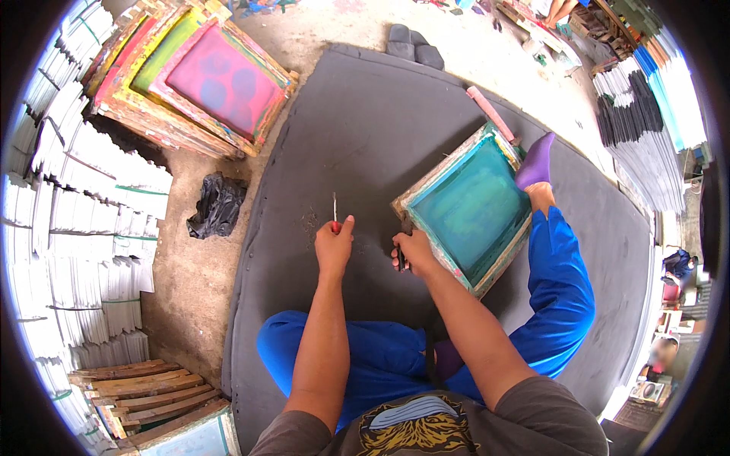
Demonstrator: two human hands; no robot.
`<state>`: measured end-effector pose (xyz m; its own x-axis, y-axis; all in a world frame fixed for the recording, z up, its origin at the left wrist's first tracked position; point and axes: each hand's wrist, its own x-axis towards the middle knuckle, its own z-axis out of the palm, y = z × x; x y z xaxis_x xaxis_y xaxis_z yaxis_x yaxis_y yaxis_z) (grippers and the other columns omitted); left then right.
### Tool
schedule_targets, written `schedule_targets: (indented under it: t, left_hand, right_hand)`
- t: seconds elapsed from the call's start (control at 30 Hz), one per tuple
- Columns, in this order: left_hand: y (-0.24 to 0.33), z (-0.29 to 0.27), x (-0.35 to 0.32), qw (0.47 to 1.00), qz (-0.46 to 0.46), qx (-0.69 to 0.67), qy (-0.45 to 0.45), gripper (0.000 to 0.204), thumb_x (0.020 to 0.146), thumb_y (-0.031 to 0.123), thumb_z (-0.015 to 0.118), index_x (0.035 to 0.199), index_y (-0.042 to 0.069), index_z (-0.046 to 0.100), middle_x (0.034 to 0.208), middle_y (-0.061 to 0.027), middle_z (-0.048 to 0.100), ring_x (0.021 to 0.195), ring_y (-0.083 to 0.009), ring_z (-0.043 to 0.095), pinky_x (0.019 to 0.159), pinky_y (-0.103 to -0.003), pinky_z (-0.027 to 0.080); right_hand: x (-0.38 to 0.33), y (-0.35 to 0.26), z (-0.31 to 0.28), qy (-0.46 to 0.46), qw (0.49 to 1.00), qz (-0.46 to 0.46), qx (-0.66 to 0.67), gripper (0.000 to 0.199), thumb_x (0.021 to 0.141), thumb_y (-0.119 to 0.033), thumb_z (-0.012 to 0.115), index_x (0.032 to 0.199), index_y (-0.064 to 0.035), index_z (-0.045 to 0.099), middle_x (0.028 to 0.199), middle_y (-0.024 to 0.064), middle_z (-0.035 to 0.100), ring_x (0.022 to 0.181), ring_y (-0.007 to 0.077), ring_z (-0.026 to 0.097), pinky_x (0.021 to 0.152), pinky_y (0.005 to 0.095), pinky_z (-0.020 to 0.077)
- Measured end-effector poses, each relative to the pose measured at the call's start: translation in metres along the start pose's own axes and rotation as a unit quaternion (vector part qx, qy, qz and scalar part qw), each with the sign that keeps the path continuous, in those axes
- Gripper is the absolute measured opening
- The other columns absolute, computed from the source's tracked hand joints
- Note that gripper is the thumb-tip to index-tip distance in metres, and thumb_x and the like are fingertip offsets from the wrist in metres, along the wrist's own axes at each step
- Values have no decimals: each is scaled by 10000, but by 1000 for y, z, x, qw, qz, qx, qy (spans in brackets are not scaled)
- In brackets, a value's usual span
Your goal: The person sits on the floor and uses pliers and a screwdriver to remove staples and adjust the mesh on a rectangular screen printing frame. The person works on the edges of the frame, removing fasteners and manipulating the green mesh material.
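Note:
My left hand [333, 249] is closed around the red handle of a screwdriver [334, 207], its metal shaft pointing away from me. To the right, my right hand [414, 251] grips what look like dark pliers [401, 261], with the tool's head against the near-left side of a screen-printing frame [465, 283]. That frame is wooden, paint-stained and stretched with teal mesh, and lies tilted on the dark mat. Small dark bits [312, 220], perhaps staples, are scattered beside my left hand. My purple-socked foot [536, 161] touches the frame's far right side.
A pink roll [490, 112] lies beyond the frame. Black slippers [414, 47] sit at the mat's far edge. Colourful screen frames [220, 80] are stacked at the far left, near a black plastic bag [218, 205]. Bundled white sheets [91, 220] line the left side.

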<state>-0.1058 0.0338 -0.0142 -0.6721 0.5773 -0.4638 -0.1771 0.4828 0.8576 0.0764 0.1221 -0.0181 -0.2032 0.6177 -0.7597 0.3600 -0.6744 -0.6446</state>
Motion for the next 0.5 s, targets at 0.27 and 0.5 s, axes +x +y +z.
schedule_targets:
  t: [0.27, 0.5]
  left_hand:
    - [-3, 8, -1, 1000, 20, 1, -13, 379, 939, 371, 752, 882, 0, 697, 715, -58, 661, 508, -106, 529, 449, -291, 401]
    - [10, 5, -13, 995, -25, -45, -84, 374, 922, 354, 757, 819, -1, 701, 655, -39, 647, 487, -119, 531, 469, -303, 409]
  right_hand:
    - [21, 39, 33, 215, 950, -174, -145, 177, 915, -121, 579, 877, 52, 578, 613, 116, 618, 459, 209, 621, 389, 377, 474]
    - [-23, 42, 42, 71, 946, -208, -237, 185, 913, -128, 618, 929, 55, 632, 636, 115, 653, 550, 212, 685, 518, 356, 548]
